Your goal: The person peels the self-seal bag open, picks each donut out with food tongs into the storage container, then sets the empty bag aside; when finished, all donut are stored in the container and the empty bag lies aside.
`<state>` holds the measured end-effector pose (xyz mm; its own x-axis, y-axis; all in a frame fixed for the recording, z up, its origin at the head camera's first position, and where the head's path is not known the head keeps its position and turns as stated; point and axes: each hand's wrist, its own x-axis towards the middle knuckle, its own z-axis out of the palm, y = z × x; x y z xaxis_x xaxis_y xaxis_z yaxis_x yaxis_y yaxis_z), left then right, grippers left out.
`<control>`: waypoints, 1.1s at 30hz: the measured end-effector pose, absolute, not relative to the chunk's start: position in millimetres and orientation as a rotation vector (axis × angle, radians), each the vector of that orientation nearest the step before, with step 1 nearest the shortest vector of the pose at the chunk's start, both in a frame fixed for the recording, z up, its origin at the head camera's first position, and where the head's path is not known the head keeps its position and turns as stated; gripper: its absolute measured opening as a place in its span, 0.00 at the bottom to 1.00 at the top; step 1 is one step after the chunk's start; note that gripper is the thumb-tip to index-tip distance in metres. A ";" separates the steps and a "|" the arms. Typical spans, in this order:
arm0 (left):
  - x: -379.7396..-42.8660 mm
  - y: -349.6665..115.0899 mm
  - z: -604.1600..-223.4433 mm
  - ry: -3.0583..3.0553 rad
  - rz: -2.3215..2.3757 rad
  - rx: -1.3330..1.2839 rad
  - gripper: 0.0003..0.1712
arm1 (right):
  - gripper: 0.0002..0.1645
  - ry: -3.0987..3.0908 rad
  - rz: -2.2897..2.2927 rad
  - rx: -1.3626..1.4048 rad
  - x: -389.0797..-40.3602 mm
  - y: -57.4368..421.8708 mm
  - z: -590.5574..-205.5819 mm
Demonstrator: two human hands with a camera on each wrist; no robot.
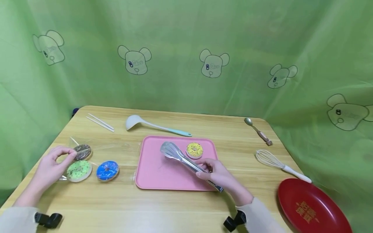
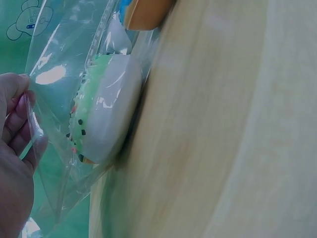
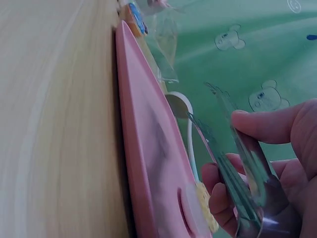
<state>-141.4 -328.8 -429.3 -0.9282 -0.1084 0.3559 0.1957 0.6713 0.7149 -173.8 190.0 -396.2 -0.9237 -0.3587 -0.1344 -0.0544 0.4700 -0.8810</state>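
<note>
Pale sleeves [image 1: 260, 215] sat nearest. Left hand [image 1: 53, 163] had its grip pinched on clear film [image 2: 52, 74] by the green donut [image 1: 78, 171], left; right hand [image 1: 217, 174] gripped tongs [image 1: 186, 160], arms apart, over the pink tray [image 1: 160, 174] beside the yellow donut [image 1: 191, 151]. Step looked like clearing film; next move called for not dragging that film's donut. Red dish [image 1: 320, 197], near right, carried gold characters, unreadable.

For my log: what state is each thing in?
Left hand: pinching clear plastic
Right hand: gripping tongs
Tongs: arms slightly apart
Pink tray: flat, holding yellow doughnut
Green doughnut: in clear plastic
Blue doughnut: topping up
Dark doughnut: topping up
Ladle: unheld
Whisk: unheld
Spoon: unheld
Chopsticks: unheld
Red plate: unheld
</note>
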 end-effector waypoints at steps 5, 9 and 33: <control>-141.2 -328.9 -429.9 -2.496 -1.145 -0.102 0.10 | 0.24 2.428 -1.398 -0.445 -176.1 174.1 -398.4; -140.9 -330.0 -431.0 -2.493 -1.157 -0.108 0.10 | 0.24 2.428 -1.363 -0.486 -177.5 161.1 -398.0; -139.4 -333.8 -430.5 -2.503 -1.169 -0.079 0.11 | 0.17 2.315 -1.223 -0.583 -185.7 79.5 -393.8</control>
